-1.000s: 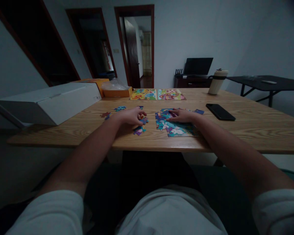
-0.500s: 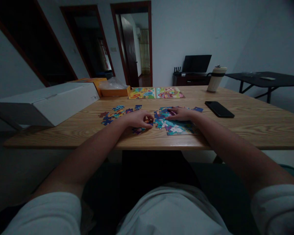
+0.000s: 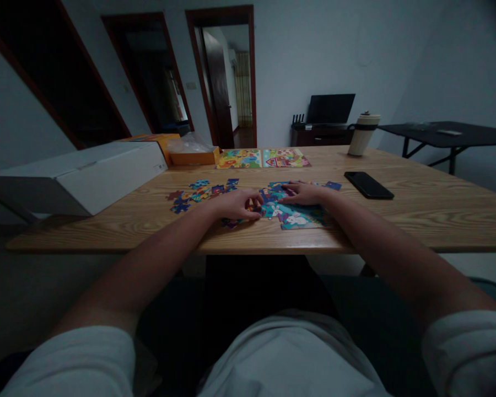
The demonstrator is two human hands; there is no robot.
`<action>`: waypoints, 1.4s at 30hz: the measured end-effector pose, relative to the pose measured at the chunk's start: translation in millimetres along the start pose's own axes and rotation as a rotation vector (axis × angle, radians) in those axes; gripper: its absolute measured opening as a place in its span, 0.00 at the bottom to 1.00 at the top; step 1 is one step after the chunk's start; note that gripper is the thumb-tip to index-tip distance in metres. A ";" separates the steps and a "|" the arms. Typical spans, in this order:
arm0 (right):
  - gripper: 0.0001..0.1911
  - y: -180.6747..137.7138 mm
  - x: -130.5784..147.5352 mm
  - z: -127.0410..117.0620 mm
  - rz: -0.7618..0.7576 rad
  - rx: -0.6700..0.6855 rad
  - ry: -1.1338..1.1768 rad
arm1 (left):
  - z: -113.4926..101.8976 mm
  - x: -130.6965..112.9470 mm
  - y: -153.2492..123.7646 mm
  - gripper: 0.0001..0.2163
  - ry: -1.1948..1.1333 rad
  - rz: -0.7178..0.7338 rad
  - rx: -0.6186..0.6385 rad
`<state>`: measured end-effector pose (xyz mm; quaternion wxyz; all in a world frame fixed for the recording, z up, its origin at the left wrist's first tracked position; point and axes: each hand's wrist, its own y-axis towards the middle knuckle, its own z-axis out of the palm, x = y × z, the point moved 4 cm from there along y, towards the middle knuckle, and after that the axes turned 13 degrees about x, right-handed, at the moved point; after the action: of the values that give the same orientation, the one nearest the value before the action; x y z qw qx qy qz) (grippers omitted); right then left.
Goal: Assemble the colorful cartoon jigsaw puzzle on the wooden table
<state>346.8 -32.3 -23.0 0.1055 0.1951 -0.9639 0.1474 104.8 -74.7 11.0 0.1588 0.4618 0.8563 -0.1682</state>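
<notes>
A partly joined jigsaw puzzle (image 3: 300, 219) with white rabbits on teal lies on the wooden table. My right hand (image 3: 302, 193) rests flat on its upper part, fingers stretched out to the left. At the puzzle's left edge, my left hand (image 3: 243, 205) curls its thumb and fingers round a small dark puzzle piece with orange on it (image 3: 253, 208). Loose puzzle pieces (image 3: 200, 193) are scattered beyond and left of that hand, and another piece (image 3: 231, 223) shows just under it. A blue piece (image 3: 333, 186) sits right of my right hand.
A black phone (image 3: 368, 185) lies to the right, with a cream tumbler (image 3: 362, 135) behind it. Two colourful picture sheets (image 3: 262, 159) are at the far side. On the left stand a white box (image 3: 107, 171) and an orange tray (image 3: 194, 158) holding clear plastic.
My left hand has shifted slightly right with the piece, closer to the puzzle's left edge. The right hand has stayed in place on the puzzle.
</notes>
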 end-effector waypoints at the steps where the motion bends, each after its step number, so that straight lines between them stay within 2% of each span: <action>1: 0.53 0.8 -0.7 0.4 0.000 0.001 -0.001 | 0.0 -2.1 0.4 0.16 0.036 0.014 0.012; 7: 0.51 1.1 -1.0 0.6 -0.015 -0.005 -0.001 | -3.7 -11.0 -4.0 0.15 0.131 0.047 0.049; 15: 0.52 -0.8 0.5 0.0 -0.002 -0.007 -0.003 | -2.7 -17.2 -4.7 0.14 0.171 0.000 0.061; 20: 0.51 2.2 -2.4 1.1 -0.005 -0.007 0.014 | -4.0 -17.6 -5.9 0.18 0.148 -0.050 -0.046; 23: 0.52 3.5 -3.0 1.8 -0.018 -0.002 0.021 | -3.7 -26.5 -5.6 0.16 0.162 -0.070 -0.114; 26: 0.50 4.1 -3.4 1.8 -0.023 -0.013 0.018 | 4.2 -44.4 -2.1 0.13 0.221 -0.027 -0.115; 31: 0.47 2.3 -1.2 0.7 -0.027 -0.012 0.000 | 22.8 -67.1 -5.6 0.16 0.335 0.096 -0.055; 37: 0.50 -2.2 3.6 -2.0 0.008 -0.006 -0.013 | 32.6 -68.4 -23.3 0.15 0.353 0.155 -0.039; 42: 0.52 -4.0 7.0 -2.9 -0.004 0.009 -0.013 | 34.8 -67.7 -25.5 0.15 0.348 0.204 -0.052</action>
<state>342.5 -37.3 -17.4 0.0987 0.1982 -0.9635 0.1503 122.8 -153.0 12.5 0.0367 0.5638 0.8238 -0.0468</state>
